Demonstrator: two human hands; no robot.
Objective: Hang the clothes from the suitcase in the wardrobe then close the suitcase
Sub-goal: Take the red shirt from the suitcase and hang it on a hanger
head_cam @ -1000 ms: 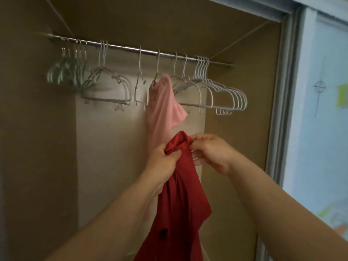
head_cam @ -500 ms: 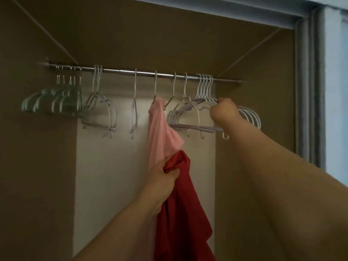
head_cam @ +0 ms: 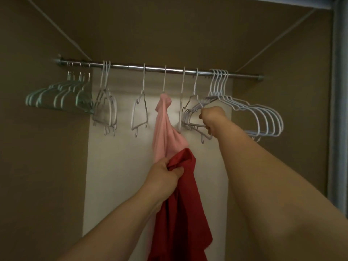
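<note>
My left hand (head_cam: 165,176) grips the bunched top of a dark red garment (head_cam: 180,213), which hangs down below the bottom edge of the view. Behind it, a pink garment (head_cam: 164,129) hangs from a hanger on the metal rod (head_cam: 154,68). My right hand (head_cam: 212,119) is raised to the right of the pink garment and is closed around a white hanger (head_cam: 195,117) that still hooks over the rod. The suitcase is out of view.
Several white hangers (head_cam: 263,117) cluster at the rod's right end, with a few more (head_cam: 105,108) left of centre. Pale green hangers (head_cam: 60,97) bunch at the far left. Brown wardrobe walls (head_cam: 41,166) close in both sides; a door frame (head_cam: 339,110) runs down the right.
My right hand let go of the red garment, rose to the rod and closed on a white hanger. The left hand keeps the garment. The view tilted upward.
</note>
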